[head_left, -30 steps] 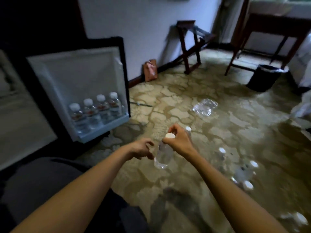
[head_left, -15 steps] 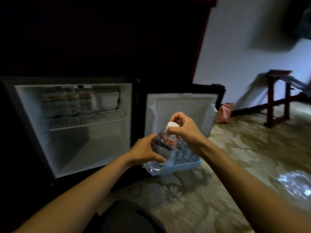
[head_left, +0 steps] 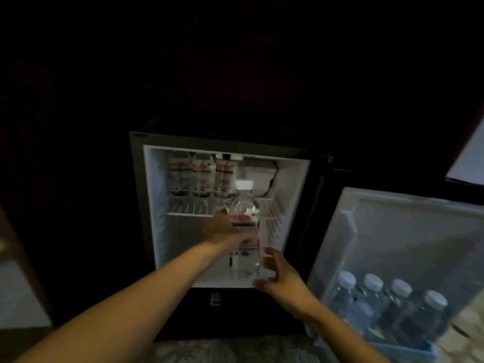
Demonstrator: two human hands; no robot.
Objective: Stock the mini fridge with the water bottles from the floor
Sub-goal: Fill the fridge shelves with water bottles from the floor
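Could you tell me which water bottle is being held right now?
The upright bottle before the fridge, gripped by the left hand; the other bottles stand untouched.

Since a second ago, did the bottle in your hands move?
Yes. The bottle went from over the floor, right of the door, to the front of the open fridge.

Fingers of the left hand [head_left: 222, 230] are hidden behind the bottle [head_left: 245, 203]; its label [head_left: 242, 218] is blurred; the fridge door [head_left: 408, 231] is cut off at the right edge.

Bottles [head_left: 201, 176] on fridge shelf [head_left: 188, 209]; door rack [head_left: 403, 348] right.
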